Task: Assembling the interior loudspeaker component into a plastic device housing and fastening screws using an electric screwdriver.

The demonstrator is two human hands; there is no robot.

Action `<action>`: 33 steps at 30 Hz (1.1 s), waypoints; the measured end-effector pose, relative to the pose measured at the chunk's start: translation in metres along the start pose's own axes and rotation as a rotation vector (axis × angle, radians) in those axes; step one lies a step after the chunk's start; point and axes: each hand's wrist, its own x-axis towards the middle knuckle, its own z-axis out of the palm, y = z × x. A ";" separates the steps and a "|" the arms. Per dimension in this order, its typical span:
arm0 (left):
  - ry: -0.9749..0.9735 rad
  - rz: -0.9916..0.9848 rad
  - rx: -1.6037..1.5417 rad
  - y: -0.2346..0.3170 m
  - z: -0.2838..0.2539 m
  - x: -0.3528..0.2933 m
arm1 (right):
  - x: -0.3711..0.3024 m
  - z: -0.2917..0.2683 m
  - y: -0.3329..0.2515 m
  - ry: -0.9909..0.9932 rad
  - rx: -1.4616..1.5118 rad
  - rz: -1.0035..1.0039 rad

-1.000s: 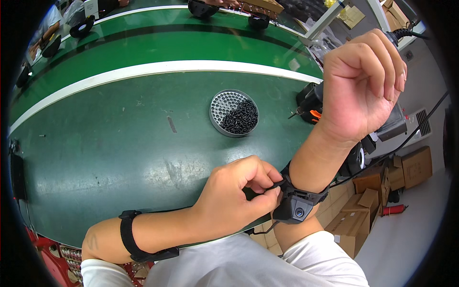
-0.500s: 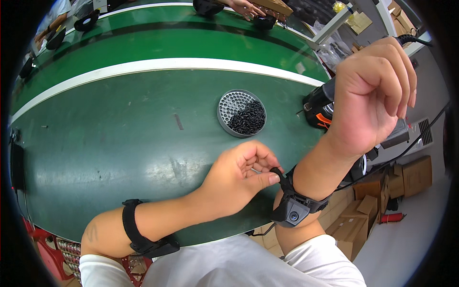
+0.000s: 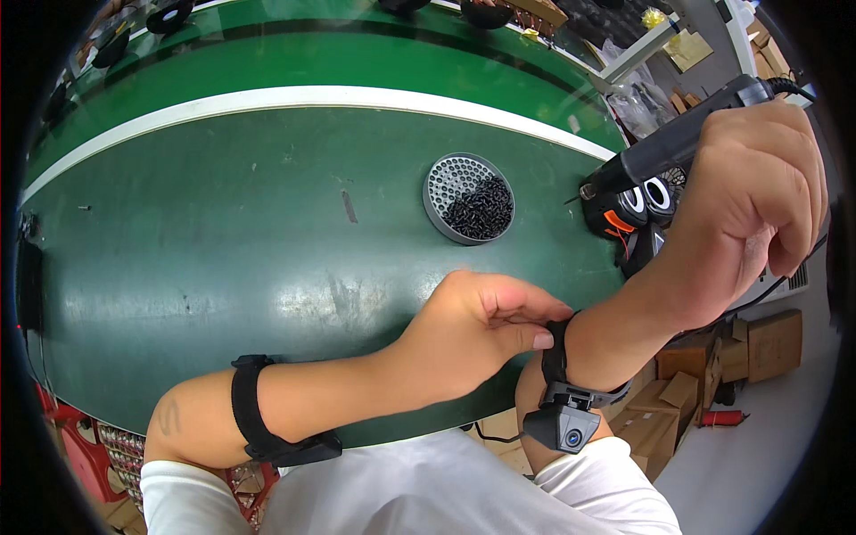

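My left hand (image 3: 486,325) pinches the end of a black strap (image 3: 555,352) between thumb and fingers. The strap goes round my right forearm and carries a small black camera (image 3: 562,426). Raised at the right, my right hand (image 3: 758,196) has its fingers curled in, with nothing visible in them. Behind it an electric screwdriver (image 3: 655,147) lies at a slant, its bit pointing left; the hand overlaps it in view and does not appear to grip it. A round grey dish (image 3: 433,203) of small black screws (image 3: 481,209) sits on the green table.
Beyond a white rail (image 3: 330,96) runs a green belt (image 3: 312,53) with dark rounded parts along its far side. Black round containers with an orange mark (image 3: 615,218) stand at the table's right edge. Cardboard boxes (image 3: 678,401) are on the floor at right.
My right hand has swung right and lower, uncovering more of the screwdriver. My left hand has shifted right with the strap end still pinched. A co-worker's hand at the far side has gone from view.
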 end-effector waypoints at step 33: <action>0.311 -0.109 -0.009 0.001 0.024 -0.022 | 0.035 -0.112 0.015 0.454 -1.251 -0.772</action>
